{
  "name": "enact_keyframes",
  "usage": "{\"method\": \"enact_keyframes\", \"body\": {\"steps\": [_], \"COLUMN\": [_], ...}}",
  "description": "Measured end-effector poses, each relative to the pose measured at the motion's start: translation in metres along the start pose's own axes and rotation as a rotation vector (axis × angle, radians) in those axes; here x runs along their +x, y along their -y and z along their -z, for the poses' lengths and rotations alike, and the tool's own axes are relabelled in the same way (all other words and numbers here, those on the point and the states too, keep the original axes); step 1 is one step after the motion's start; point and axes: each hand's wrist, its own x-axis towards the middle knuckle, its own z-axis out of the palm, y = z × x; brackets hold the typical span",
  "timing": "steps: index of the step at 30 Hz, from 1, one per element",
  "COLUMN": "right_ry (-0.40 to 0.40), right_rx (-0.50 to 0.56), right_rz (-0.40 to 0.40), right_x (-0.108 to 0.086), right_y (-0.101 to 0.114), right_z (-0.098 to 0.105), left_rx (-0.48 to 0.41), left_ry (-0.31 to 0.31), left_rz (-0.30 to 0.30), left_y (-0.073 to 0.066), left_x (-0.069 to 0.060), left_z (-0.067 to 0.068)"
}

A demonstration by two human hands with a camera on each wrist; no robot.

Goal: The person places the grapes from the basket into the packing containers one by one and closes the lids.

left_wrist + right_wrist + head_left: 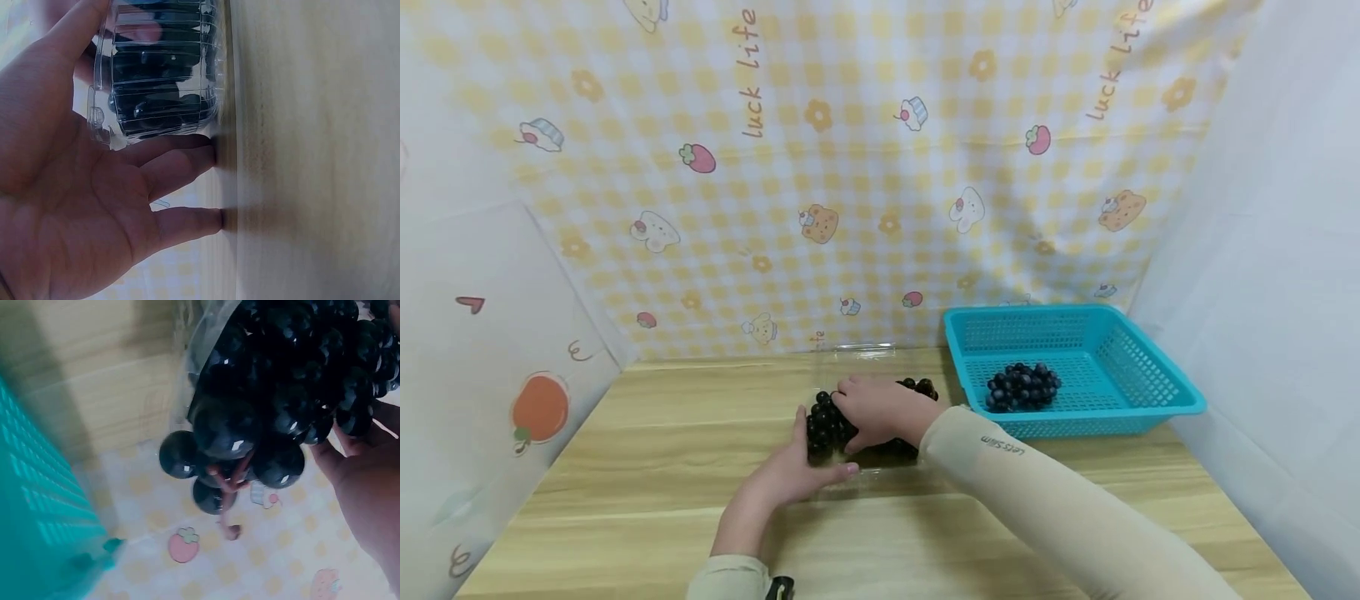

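A clear plastic box (159,75) holding dark grapes (823,427) stands on the wooden table, its transparent lid raised at the back. My left hand (792,473) is at the box's left front corner, thumb along the front; in the left wrist view the left hand (81,181) has its fingers spread, the tips reaching the table beside the box. Over the middle of the box, my right hand (880,410) rests on the grapes, fingers bent down among them. The right wrist view shows the right hand (372,487) touching the grapes (287,375), with a brown stem near the wall side.
A blue perforated basket (1150,400) stands at the right of the box, with a dark grape bunch (1022,387) inside. A patterned cloth (865,167) hangs behind the wooden table (647,467), and white sheets hang at both sides.
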Motion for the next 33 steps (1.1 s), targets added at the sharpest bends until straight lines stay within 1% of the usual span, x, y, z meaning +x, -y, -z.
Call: {"method": "enact_keyframes", "body": {"steps": [2, 6, 8, 10, 14, 16, 18, 21, 22, 24, 26, 30, 33], "right_ry": [0.029, 0.082, 0.086, 0.070, 0.026, 0.035, 0.070, 0.160, 0.186, 0.213, 0.210, 0.161, 0.129], "right_rx": [0.035, 0.165, 0.204, 0.218, 0.207, 0.217, 0.221, 0.201, 0.187, 0.157, 0.129, 0.072, 0.060], "right_rz": [-0.018, -0.061, -0.067, -0.066, -0.065, -0.095, -0.139, -0.194, -0.204, -0.207, -0.201, -0.179, -0.158], "right_x": [0.002, 0.008, 0.009, 0.008, -0.002, -0.010, -0.019, -0.029, -0.030, -0.032, -0.031, -0.028, -0.026], "right_y": [0.002, -0.001, -0.003, -0.004, -0.010, -0.016, -0.023, -0.030, -0.031, -0.032, -0.031, -0.031, -0.034], "right_z": [0.000, -0.001, -0.005, -0.007, -0.009, -0.006, -0.003, -0.001, -0.001, -0.004, -0.008, -0.018, -0.022], "left_rx": [0.006, 0.013, 0.012, 0.015, 0.023, 0.032, 0.038, 0.038, 0.036, 0.039, 0.037, 0.031, 0.024], "left_ry": [0.001, 0.003, 0.004, 0.003, 0.003, 0.008, 0.011, 0.016, 0.015, 0.017, 0.018, 0.020, 0.017], "left_rz": [-0.001, 0.001, 0.000, 0.003, 0.015, 0.024, 0.027, 0.036, 0.037, 0.037, 0.038, 0.028, 0.023], "left_y": [0.000, 0.000, 0.001, 0.002, 0.003, 0.002, 0.001, 0.001, 0.001, 0.001, 0.001, 0.002, 0.001], "left_x": [0.000, 0.000, 0.001, 0.001, 0.001, 0.001, 0.001, 0.000, -0.001, -0.001, -0.001, -0.001, 0.000], "left_z": [0.000, 0.000, 0.000, 0.000, 0.000, 0.000, 0.001, 0.001, 0.001, 0.001, 0.001, 0.000, 0.000]}}
